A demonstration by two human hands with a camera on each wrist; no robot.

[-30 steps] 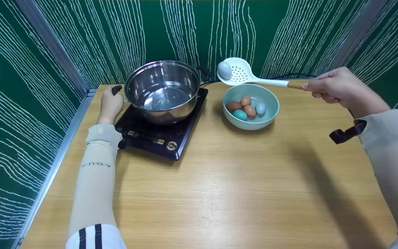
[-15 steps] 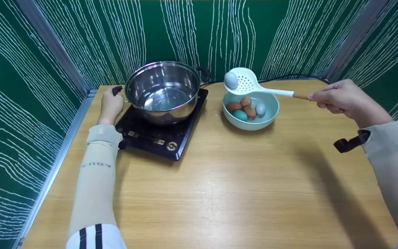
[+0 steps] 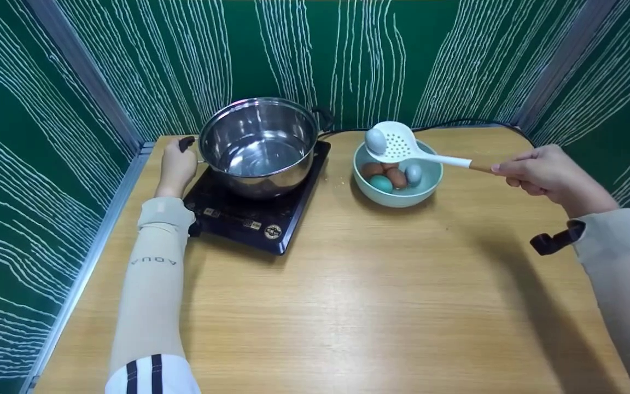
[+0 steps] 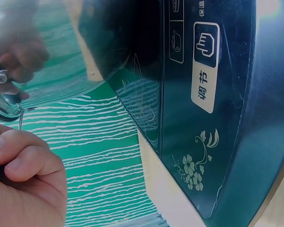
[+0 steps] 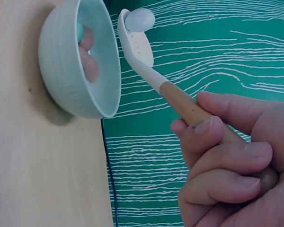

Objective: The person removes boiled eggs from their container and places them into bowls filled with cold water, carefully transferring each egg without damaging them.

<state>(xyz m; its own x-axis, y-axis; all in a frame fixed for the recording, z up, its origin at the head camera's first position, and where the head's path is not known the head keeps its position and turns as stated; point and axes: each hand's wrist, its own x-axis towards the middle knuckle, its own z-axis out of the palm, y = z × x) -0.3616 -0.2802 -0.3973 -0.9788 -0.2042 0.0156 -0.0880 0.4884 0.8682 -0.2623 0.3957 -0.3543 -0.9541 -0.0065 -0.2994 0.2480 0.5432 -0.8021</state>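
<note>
My left hand (image 3: 178,168) grips the dark side handle (image 3: 186,143) of a steel pot (image 3: 266,187). The pot stands on a black induction cooktop (image 3: 238,221) and looks to have clear water in it. In the left wrist view, my fingers (image 4: 31,163) are curled close beside the pot wall. My right hand (image 3: 553,174) holds a white slotted spoon (image 3: 402,148) by its wooden handle (image 5: 187,106). A pale blue egg (image 3: 375,142) rests at the far end of the spoon's head. The spoon hovers over the back rim of a mint-green bowl (image 3: 394,201).
Inside the bowl lie several eggs: brown ones (image 3: 397,178), a teal one (image 3: 381,184) and a pale blue one (image 3: 413,174). A black cable (image 3: 457,121) runs along the table's back edge. Green walls (image 3: 293,49) with white streaks enclose the wooden table (image 3: 348,306).
My right hand has brought the slotted spoon with its egg down and slightly to the right, over the bowl's back rim. The left hand and the pot have stayed in place.
</note>
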